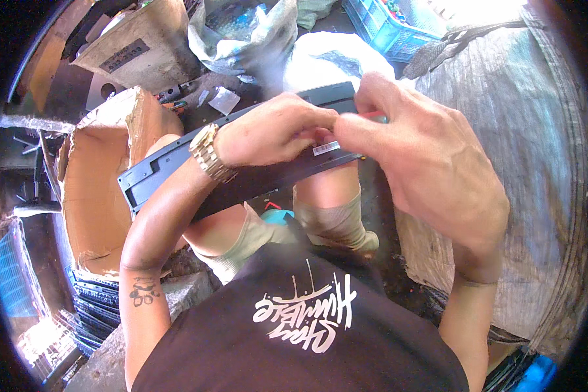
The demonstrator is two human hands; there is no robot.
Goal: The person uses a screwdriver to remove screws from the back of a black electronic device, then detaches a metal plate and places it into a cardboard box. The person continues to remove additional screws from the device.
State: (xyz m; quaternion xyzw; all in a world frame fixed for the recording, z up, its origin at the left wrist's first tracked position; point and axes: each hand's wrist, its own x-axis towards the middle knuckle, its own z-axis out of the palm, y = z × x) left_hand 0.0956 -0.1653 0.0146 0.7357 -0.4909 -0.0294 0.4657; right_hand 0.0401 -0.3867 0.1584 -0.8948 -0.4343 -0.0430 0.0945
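**Both hands on a keyboard laid across the knees**

A dark grey keyboard [176, 166] lies underside up across the person's knees, slanting from lower left to upper right. The left hand [274, 134] (a gold watch [209, 153] on its wrist) presses down on its back, fingers curled over a white label [325, 148]. The right hand [418, 157] pinches a thin red-handled tool [374, 115] at the keyboard's upper edge. An open cardboard box [98, 189] stands just left.
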